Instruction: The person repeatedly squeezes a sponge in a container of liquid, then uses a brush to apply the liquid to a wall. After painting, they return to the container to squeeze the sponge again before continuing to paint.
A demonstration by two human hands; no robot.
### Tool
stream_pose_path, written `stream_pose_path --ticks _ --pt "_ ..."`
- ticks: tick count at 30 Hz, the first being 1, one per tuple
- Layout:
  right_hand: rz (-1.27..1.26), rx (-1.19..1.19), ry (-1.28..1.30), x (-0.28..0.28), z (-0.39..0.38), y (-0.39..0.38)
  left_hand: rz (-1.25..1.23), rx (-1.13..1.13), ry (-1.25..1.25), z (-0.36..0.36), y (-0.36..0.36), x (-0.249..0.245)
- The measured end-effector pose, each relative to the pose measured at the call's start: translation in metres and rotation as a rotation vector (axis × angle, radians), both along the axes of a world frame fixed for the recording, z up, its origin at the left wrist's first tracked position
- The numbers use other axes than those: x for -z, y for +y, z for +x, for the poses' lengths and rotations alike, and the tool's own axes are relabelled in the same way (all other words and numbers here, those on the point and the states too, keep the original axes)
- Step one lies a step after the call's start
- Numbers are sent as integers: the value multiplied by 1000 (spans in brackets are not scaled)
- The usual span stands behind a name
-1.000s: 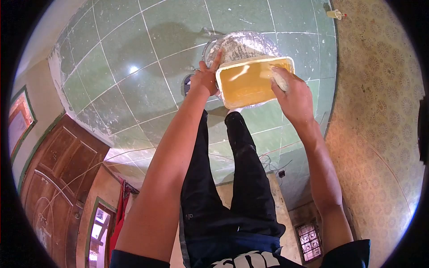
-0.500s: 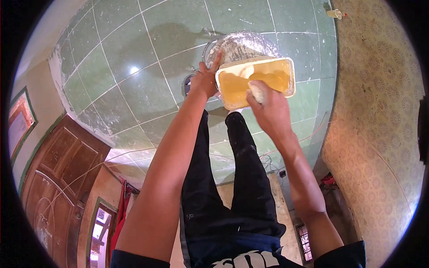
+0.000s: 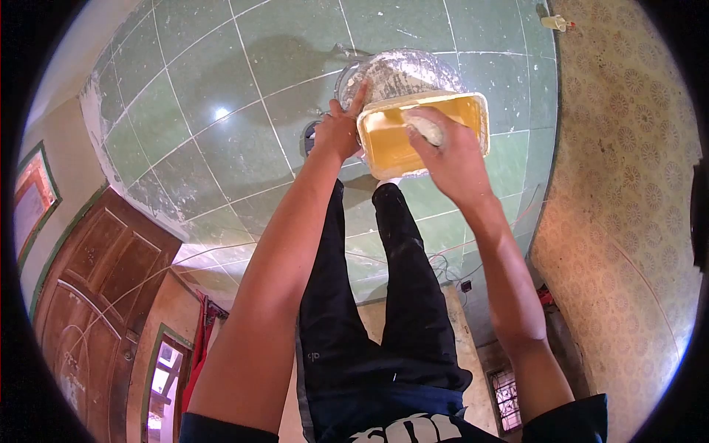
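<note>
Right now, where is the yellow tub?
The yellow tub is right of centre in the head view's upper half, beside the left hand and under the right hand.

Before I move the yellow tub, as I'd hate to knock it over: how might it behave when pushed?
The tub looks thin-walled, so probably light and slightly flexible. It seems to rest on the round base, so a push could tip it. Residue on its rim might make the grip slippery.

Your right hand (image 3: pixel 447 151) has open space above the yellow container (image 3: pixel 391 144); the container's rim and your left hand (image 3: pixel 340 133) block passage leftward.
</note>
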State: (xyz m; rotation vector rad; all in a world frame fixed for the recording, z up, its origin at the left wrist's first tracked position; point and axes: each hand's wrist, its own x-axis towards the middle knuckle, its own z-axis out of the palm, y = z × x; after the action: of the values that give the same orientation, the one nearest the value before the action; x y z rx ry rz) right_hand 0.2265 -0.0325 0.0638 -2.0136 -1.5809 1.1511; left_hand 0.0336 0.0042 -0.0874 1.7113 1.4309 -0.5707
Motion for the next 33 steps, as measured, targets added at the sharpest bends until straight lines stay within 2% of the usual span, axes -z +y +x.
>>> stream_pose_path --ticks 3,8,12,15,20,23,25,29,33 --pt "55 -40 -63 -2 19 -3 -11 21 18 1 0 -2" --pt "-112 -91 -329 -15 40 -9 -59 10 59 4 2 1" --pt "-133 -104 -339 -18 39 -27 -69 7 61 5 4 -2" --pt "-72 -90 -305 -13 21 -36 -55 7 67 4 2 1" --pt "-71 -9 -95 -6 -20 -28 34 2 -3 -2 -5 4" --pt "-99 52 -2 -1 -33 -17 -2 -16 -30 -2 -1 -2" --pt "-23 69 88 4 -34 -11 8 -16 -35 -2 -2 2" --pt "-69 57 88 0 -18 -2 -16 -16 -22 -1 1 -4" --pt "-26 6 -16 0 1 -1 -33 3 -1 1 3 -4"
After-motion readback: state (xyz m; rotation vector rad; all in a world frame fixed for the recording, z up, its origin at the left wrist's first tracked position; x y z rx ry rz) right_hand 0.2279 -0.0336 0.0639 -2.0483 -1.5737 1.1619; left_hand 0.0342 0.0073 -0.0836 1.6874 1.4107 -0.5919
